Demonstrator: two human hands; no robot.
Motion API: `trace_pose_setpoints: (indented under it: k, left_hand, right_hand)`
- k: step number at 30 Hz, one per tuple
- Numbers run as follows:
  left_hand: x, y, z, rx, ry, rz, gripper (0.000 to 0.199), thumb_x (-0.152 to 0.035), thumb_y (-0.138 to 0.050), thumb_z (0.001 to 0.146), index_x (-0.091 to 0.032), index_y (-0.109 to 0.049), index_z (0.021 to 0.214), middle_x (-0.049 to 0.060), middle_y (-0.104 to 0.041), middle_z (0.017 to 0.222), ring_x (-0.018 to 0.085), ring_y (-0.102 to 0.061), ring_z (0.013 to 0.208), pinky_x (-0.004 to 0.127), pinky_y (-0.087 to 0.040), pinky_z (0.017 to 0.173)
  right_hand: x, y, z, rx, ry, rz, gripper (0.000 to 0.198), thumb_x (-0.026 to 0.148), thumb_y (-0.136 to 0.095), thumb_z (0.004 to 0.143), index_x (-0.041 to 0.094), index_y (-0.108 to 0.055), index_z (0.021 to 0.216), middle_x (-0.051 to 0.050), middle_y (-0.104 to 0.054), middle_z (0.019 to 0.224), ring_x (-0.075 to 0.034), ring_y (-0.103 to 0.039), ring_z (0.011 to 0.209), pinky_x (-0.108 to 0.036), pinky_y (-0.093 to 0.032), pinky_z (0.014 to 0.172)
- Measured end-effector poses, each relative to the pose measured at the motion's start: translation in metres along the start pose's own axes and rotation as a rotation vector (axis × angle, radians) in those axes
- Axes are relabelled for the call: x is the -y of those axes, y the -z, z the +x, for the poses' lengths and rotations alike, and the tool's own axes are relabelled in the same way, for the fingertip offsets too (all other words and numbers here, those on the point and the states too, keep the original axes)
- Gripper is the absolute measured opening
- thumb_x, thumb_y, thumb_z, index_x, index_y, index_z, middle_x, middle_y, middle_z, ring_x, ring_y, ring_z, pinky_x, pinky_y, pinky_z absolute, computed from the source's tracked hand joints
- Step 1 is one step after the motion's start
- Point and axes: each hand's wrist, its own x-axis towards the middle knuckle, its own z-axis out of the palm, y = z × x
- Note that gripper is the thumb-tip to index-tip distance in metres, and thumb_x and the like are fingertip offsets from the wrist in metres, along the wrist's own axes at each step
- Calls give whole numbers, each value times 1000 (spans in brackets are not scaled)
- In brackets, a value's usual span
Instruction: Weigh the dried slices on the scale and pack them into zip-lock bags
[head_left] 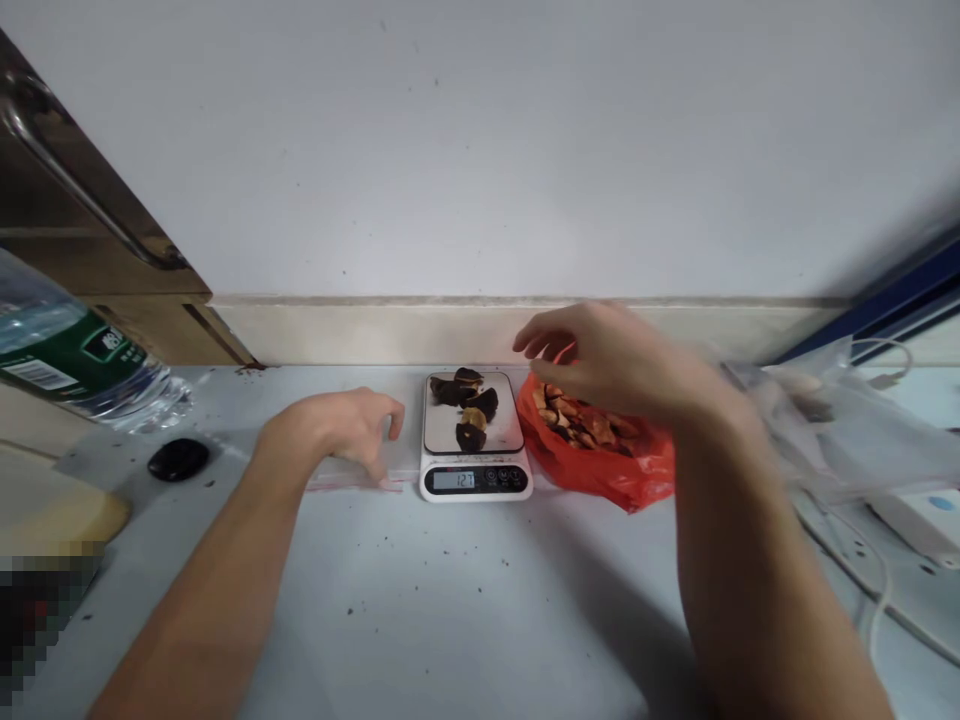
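Note:
A white digital kitchen scale (476, 478) stands in the middle of the table, its display lit with digits that look like 127. Several dark, dried pieces that look like mushrooms (471, 436) lie on its plate. To the right, an open red plastic bag (637, 485) holds many brown dried pieces (592, 425). My right hand (600, 355) is above that bag, slightly blurred, thumb and fingers apart with nothing visible between them. Left of the scale, my left hand (349, 430) has curved, parted fingers and holds nothing. Beneath it lies a clear zip bag (337, 484) with a red seal line.
A water bottle (82, 350) with a green label and a black round object (178, 459) are at left. On the right lie clear plastic bags (817, 430), white cables (877, 590) and a white box (922, 525). A wall (480, 180) rises behind the table.

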Motion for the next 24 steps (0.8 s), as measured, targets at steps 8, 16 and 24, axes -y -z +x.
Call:
trace_pose_setpoints:
  k: [8,16,24]
  left_hand:
    - [-2,-5,7,11,36,44,34,-25,-64,51,-23,-59,85,4,-70,93,22,-63,77,27,-42,55]
    - [4,-4,6,6,13,-35,31,-19,-59,51,-21,-67,81,6,-74,94,26,-70,88,30,-50,69]
    - [6,0,2,-20,19,-8,26,-12,-56,57,-20,-71,77,5,-78,92,23,-70,82,27,-47,66]
  right_hand:
    - [11,-27,16,205,-16,32,27,6,-64,81,21,-75,101,-5,-79,98,-18,-70,83,-23,-48,62]
    - [15,-32,20,245,-31,38,32,1,-62,82,18,-74,106,-7,-78,98,-16,-70,81,-22,-46,64]
    - [14,-33,21,232,-61,14,32,3,-62,83,19,-75,108,-7,-77,104,-15,-67,79,-22,-44,61]
